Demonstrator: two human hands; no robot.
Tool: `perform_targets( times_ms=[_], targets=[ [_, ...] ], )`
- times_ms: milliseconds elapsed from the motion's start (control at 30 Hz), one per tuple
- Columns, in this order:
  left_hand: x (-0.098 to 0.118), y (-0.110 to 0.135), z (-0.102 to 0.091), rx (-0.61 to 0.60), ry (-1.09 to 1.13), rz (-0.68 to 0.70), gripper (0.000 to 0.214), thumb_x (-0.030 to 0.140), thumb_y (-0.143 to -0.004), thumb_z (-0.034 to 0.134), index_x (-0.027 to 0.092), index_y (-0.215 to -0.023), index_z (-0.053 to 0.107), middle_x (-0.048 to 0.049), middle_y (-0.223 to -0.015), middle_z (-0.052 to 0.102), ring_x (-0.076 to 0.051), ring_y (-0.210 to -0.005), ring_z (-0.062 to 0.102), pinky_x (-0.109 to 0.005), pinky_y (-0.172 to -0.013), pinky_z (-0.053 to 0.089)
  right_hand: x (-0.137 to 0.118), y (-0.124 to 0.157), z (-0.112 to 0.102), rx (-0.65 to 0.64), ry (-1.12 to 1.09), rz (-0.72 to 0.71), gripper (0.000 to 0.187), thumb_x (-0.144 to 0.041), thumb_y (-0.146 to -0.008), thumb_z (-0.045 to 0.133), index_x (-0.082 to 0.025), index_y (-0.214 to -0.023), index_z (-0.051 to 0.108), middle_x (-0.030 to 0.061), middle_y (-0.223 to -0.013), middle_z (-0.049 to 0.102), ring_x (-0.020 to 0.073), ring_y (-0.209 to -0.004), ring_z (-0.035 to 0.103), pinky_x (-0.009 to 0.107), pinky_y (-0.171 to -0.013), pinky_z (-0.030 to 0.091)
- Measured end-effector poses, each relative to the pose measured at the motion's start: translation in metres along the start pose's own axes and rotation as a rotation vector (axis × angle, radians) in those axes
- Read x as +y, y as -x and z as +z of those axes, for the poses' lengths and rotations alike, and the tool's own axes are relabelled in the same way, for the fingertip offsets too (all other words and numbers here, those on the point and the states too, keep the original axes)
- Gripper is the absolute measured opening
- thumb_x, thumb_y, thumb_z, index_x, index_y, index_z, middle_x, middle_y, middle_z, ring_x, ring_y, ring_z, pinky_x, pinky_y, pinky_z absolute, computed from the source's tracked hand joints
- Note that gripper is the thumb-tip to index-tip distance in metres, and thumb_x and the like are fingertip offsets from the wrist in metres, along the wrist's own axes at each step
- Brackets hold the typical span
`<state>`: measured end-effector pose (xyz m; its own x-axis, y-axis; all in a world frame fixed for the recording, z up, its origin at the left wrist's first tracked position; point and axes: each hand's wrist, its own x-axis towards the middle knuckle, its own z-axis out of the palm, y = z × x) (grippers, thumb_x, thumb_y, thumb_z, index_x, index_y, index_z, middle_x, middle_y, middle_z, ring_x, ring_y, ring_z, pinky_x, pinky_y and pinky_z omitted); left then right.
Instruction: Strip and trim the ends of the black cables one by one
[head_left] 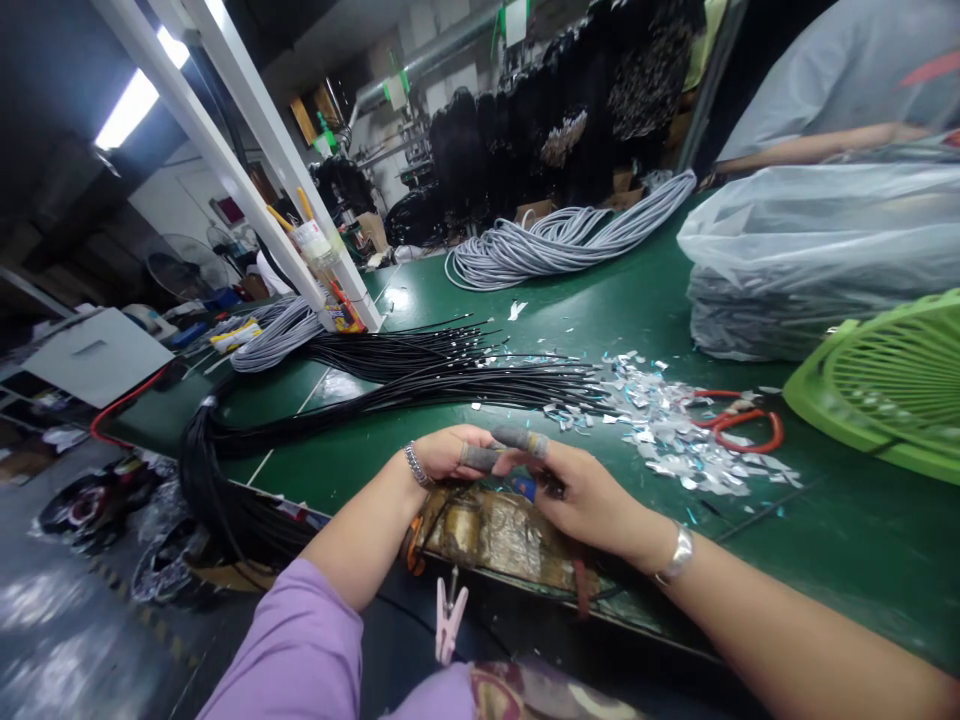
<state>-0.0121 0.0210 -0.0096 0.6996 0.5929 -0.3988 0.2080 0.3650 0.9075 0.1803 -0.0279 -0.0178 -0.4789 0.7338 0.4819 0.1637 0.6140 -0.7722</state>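
Observation:
My left hand (448, 455) and my right hand (581, 490) meet at the near edge of the green table (825, 540), fingers pinched together, with grey finger cots on the touching fingertips. What they pinch is too small to make out. A long bundle of black cables (420, 385) lies just beyond them, its bare ends pointing right toward a scatter of silvery foil scraps (667, 430). Under my hands sits a worn brown taped block (502, 535) on the table edge.
Red-handled cutters (739, 425) lie among the scraps. At right stand a green plastic basket (892, 385) and a clear bag of cables (810, 260). Grey cable coils (562, 240) lie at the back. Another person's arm (810, 150) reaches in at top right. A pink clothespin (448, 620) hangs below.

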Motion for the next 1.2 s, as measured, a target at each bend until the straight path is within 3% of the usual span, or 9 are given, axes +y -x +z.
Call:
perform_targets(
  times_ms=[367,567,767,900,967,1100,1200],
  targets=[
    [-0.003,0.001,-0.003,0.042,0.029,-0.026,0.051,0.052,-0.048,0.083,0.013,-0.064,0.055,0.0083,-0.042,0.035,0.0,-0.033,0.02,-0.019,-0.035,0.006,0.009,0.001,0.001,0.128,0.098,0.057,0.036,-0.018,-0.076,0.051,-0.025,-0.108,0.067,0.0058,-0.089,0.074,0.0219,-0.079,0.068,0.037,-0.076,0.055],
    [0.001,0.002,0.001,0.041,-0.034,0.001,0.053,0.057,-0.049,0.08,0.015,-0.063,0.052,0.0085,-0.04,0.037,-0.001,-0.03,0.024,-0.019,-0.033,0.01,0.012,-0.002,-0.004,0.125,0.029,0.091,0.031,-0.015,-0.072,0.05,-0.024,-0.097,0.066,0.0044,-0.086,0.074,0.0208,-0.076,0.068,0.035,-0.072,0.053],
    [0.003,0.002,0.005,0.11,-0.217,0.111,0.048,0.052,-0.053,0.08,0.014,-0.071,0.058,0.0028,-0.046,0.054,-0.005,-0.035,0.039,-0.019,-0.036,0.026,0.017,-0.008,-0.012,0.017,-0.334,0.239,0.016,-0.024,-0.071,0.061,-0.022,-0.087,0.062,0.002,-0.076,0.069,0.0186,-0.071,0.065,0.033,-0.07,0.052],
    [0.004,0.006,0.007,0.018,-0.285,0.091,0.043,0.05,-0.057,0.078,0.013,-0.065,0.058,0.0028,-0.044,0.051,-0.006,-0.039,0.041,-0.02,-0.041,0.03,0.021,-0.009,-0.013,-0.117,-0.431,0.357,0.014,-0.028,-0.067,0.066,-0.021,-0.078,0.061,-0.0005,-0.068,0.066,0.0163,-0.064,0.062,0.03,-0.063,0.051],
    [0.004,0.006,0.007,0.068,-0.318,0.095,0.042,0.05,-0.06,0.076,0.013,-0.065,0.057,0.0037,-0.044,0.049,-0.005,-0.038,0.038,-0.019,-0.04,0.028,0.026,-0.01,-0.014,-0.026,-0.335,0.357,0.014,-0.028,-0.067,0.065,-0.021,-0.079,0.062,0.0006,-0.071,0.067,0.0172,-0.067,0.063,0.031,-0.064,0.051],
    [0.005,0.002,0.008,0.321,-0.301,0.142,0.041,0.052,-0.066,0.07,0.014,-0.071,0.055,0.0064,-0.043,0.045,-0.004,-0.035,0.031,-0.019,-0.037,0.02,0.032,-0.009,-0.02,0.282,0.036,0.243,0.014,-0.027,-0.076,0.056,-0.021,-0.085,0.065,0.0028,-0.076,0.069,0.0173,-0.066,0.062,0.03,-0.061,0.05],
    [0.004,-0.002,0.01,0.409,-0.279,0.185,0.043,0.055,-0.065,0.068,0.014,-0.069,0.056,0.0074,-0.043,0.04,-0.004,-0.038,0.03,-0.02,-0.039,0.02,0.027,-0.006,-0.02,0.269,0.262,0.081,0.017,-0.024,-0.081,0.051,-0.021,-0.09,0.066,0.0034,-0.075,0.069,0.0165,-0.062,0.059,0.028,-0.057,0.049]
  ],
)
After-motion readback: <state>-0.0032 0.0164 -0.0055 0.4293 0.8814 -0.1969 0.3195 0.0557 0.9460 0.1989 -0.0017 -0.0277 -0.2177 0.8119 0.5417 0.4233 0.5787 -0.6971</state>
